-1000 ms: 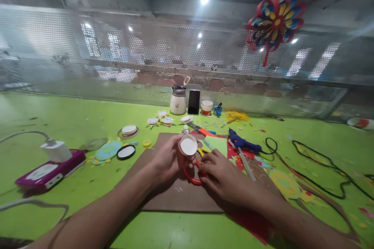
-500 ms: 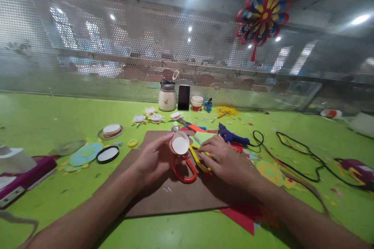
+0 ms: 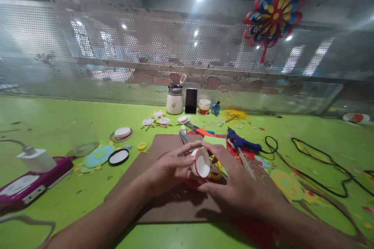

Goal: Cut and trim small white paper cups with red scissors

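Note:
A small white paper cup [image 3: 202, 163] with a red rim is tilted so its mouth faces right and toward me. My left hand [image 3: 172, 167] grips it from the left side. Around its right side, my right hand [image 3: 230, 171] spreads thumb and fingers, the index fingertip near the upper rim and the thumb below. Both hands are over a brown cardboard sheet [image 3: 175, 212]. Under them lie scissors [image 3: 183, 137] whose blades point away; a yellow handle [image 3: 216, 170] shows behind the cup, and a red handle is mostly hidden.
A blue glue gun [image 3: 244, 142] with a black cord lies right of the cardboard. Left are a purple power strip [image 3: 32, 181], a black ring lid [image 3: 118, 157] and paper flowers [image 3: 99, 155]. A bottle [image 3: 174, 101] and phone [image 3: 191, 101] stand behind. Paper scraps lie about.
The cup has moved right and slightly down, turning its mouth rightward. My right hand has left the yellow scissor handle and come round the cup. The view has shifted left.

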Motion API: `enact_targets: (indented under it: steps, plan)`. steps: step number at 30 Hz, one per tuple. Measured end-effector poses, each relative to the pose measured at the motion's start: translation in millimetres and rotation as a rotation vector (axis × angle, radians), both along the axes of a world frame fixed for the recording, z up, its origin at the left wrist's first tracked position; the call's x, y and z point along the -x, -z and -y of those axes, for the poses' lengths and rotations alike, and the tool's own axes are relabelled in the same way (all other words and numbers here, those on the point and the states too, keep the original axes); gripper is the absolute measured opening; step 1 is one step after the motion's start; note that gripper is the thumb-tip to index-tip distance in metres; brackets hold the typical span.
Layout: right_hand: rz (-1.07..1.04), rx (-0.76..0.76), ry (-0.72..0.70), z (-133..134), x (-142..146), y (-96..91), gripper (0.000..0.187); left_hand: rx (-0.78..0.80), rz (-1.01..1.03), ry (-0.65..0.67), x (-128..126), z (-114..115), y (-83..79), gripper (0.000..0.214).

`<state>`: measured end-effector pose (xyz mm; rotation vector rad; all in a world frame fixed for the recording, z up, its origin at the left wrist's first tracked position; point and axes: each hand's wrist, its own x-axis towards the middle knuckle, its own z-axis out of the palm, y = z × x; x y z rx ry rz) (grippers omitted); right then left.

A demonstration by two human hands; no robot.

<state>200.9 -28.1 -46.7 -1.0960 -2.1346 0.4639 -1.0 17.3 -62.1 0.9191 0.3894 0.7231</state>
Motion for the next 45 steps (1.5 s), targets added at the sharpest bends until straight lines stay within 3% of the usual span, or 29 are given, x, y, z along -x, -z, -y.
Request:
enact_targets:
  steps: [6, 12, 21, 26, 30, 34, 38, 45]
  plan:
    - [-0.085, -0.107, -0.012, -3.4, 1.1, 18.8, 0.063, 0.053, -0.009, -0.045, -1.1, 0.1, 0.8, 0.067]
    - [-0.073, -0.156, -0.029, -2.2, -1.4, 6.0, 0.058, -0.02, 0.036, 0.062, -0.3, 0.2, -5.0, 0.043]
    - [0.052, -0.084, 0.025, 2.1, 0.8, -1.9, 0.05, -0.077, -0.044, 0.027, -6.9, 5.8, -2.4, 0.055]
    - [0.114, -0.045, 0.036, 8.1, -1.0, -11.2, 0.055, -0.065, 0.001, -0.03, -7.0, 5.9, -4.0, 0.046]
    - [0.041, -0.107, 0.013, -5.2, -16.4, -1.5, 0.062, -0.119, -0.022, -0.104, -5.4, 1.4, -1.2, 0.034]
    - [-0.017, -0.202, 0.099, -29.8, -36.7, 10.0, 0.044, -0.115, -0.069, -0.169, -6.1, -0.2, 2.1, 0.03]
    - [0.18, -0.122, 0.176, -48.0, -47.5, 15.9, 0.028, -0.12, -0.111, -0.126, -7.0, 2.7, 2.1, 0.032]
    - [0.324, -0.013, 0.187, -53.9, -48.8, 22.4, 0.032, -0.15, -0.219, 0.06, -6.5, 6.5, 1.8, 0.049]
